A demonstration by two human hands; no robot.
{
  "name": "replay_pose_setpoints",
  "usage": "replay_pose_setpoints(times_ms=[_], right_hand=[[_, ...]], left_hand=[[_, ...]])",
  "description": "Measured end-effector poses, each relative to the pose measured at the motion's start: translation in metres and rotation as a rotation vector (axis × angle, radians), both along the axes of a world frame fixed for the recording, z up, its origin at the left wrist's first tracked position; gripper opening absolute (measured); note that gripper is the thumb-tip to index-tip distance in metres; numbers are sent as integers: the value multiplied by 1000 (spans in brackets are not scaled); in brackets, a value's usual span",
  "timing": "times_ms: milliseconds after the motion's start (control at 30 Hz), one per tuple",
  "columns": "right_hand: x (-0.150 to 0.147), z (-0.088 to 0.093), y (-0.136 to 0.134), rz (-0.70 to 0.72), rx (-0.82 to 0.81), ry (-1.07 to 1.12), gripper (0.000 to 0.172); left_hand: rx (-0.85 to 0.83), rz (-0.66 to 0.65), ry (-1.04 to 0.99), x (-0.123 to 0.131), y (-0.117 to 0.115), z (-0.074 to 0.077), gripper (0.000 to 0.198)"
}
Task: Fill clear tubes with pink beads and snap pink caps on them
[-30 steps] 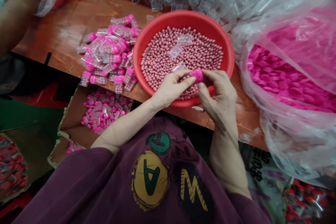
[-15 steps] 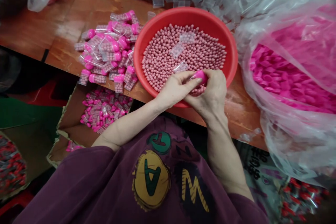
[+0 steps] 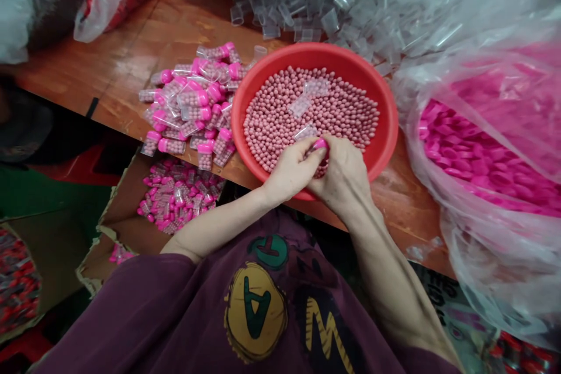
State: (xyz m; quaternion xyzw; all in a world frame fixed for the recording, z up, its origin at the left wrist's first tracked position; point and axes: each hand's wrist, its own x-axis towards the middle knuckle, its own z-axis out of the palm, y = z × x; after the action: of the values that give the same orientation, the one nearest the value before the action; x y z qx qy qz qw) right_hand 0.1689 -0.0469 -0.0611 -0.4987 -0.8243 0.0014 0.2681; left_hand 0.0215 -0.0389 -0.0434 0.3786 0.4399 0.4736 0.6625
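Above the near side of the red basin [image 3: 314,49], the left hand [image 3: 291,170] and right hand [image 3: 344,174] have their fingers closed on a vial [image 3: 319,145]. Its glossy pink cap end faces the right hand; the body is mostly hidden, leaving its exact axis unclear. Pink beads [image 3: 269,114] and clear tubes [image 3: 316,87] fill the basin; right of it, a plastic bag [image 3: 414,128] holds pink caps [image 3: 486,163].

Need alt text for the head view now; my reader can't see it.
A person's left hand and right hand hold a pink-capped tube over a red basin of pink beads. A pile of bead-filled tubes lies to the basin's left, a plastic bag of pink caps to its right, and clear tubes beyond it.
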Motion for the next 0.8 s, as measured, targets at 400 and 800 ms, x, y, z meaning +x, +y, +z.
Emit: replay_pose_setpoints(times_ms=[400,800], right_hand=[[6,19,34,231,-265,77,59],[3,7,105,331,-488,-232,30]], left_hand=[[-358,152,-200,-1,6,29,20],[51,860,803,-201,-99,-44,33]])
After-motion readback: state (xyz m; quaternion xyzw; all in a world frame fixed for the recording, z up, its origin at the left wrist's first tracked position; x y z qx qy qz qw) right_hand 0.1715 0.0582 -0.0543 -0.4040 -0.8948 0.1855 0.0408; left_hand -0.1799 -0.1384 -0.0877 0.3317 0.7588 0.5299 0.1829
